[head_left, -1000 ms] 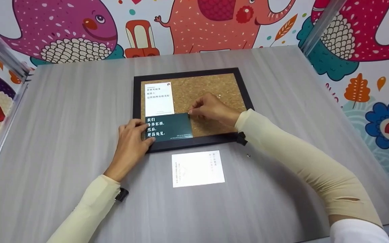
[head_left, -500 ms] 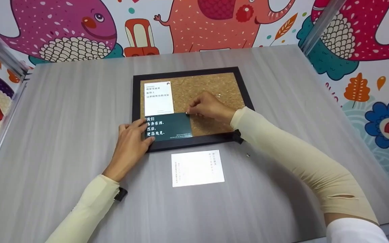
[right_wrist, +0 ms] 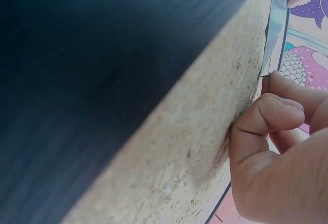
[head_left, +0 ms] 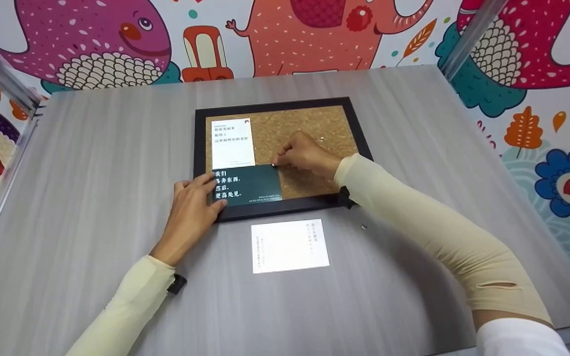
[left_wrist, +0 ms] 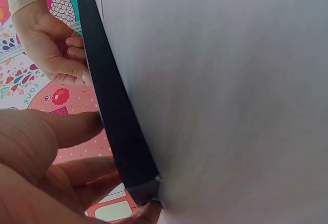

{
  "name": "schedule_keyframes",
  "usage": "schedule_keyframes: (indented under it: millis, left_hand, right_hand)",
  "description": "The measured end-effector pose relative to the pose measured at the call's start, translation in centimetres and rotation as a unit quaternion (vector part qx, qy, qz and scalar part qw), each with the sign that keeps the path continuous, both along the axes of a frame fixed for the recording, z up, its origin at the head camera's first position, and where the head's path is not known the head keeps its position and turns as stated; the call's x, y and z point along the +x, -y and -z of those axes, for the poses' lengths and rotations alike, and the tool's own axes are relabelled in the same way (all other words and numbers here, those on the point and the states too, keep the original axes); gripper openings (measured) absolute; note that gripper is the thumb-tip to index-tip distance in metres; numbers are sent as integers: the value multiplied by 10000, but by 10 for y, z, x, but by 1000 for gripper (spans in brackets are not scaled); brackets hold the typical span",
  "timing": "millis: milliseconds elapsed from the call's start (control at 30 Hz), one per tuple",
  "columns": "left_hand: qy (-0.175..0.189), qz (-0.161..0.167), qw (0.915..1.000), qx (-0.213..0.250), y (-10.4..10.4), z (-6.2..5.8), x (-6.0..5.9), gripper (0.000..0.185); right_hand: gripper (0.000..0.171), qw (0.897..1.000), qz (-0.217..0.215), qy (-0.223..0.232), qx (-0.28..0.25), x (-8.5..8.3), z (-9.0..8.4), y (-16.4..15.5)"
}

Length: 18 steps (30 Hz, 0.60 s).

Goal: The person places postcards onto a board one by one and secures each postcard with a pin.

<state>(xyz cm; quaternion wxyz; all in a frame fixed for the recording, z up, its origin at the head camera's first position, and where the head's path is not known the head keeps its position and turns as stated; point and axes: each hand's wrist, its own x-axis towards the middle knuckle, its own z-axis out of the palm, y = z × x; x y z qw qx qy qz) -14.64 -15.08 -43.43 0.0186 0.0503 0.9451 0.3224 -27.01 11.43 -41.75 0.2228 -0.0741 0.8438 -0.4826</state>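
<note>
A dark green card (head_left: pixel 253 183) with white lettering lies on a black-framed corkboard (head_left: pixel 319 121), below an upright white card (head_left: pixel 233 148). My left hand (head_left: pixel 191 210) rests on the green card's left end and the frame, its thumb near the lower edge. In the left wrist view its fingers touch the black frame (left_wrist: pixel 115 101), one of them at the outer corner. My right hand (head_left: pixel 302 155) pinches a tiny shiny pushpin (head_left: pixel 273 164) at the green card's upper right corner. In the right wrist view, its fingertips (right_wrist: pixel 275 78) meet the card's corner, and the pin is mostly hidden.
Another white card (head_left: pixel 290 246) lies on the grey table (head_left: pixel 117 148) in front of the board. A small shiny piece (head_left: pixel 363 227) lies to its right. Small clear specks (head_left: pixel 321 140) show on the cork beyond my right hand. A printed wall (head_left: pixel 309 39) stands behind.
My right hand has shifted slightly left, bringing the pin from the green card's corner edge onto its corner. The left hand stays in place on the card and frame.
</note>
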Motion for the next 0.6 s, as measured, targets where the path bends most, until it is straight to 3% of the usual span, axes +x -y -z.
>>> schedule_keyframes:
  millis: [167,600]
  left_hand:
    - [30,-15,10000,10,-1,-1,-1,56]
    - [19,-29,10000,49,-1,-1,0,56]
  right_hand:
    - [39,10000,0,5,-58,-2,1,1]
    - [43,9999,80,59,42,-3,1,2]
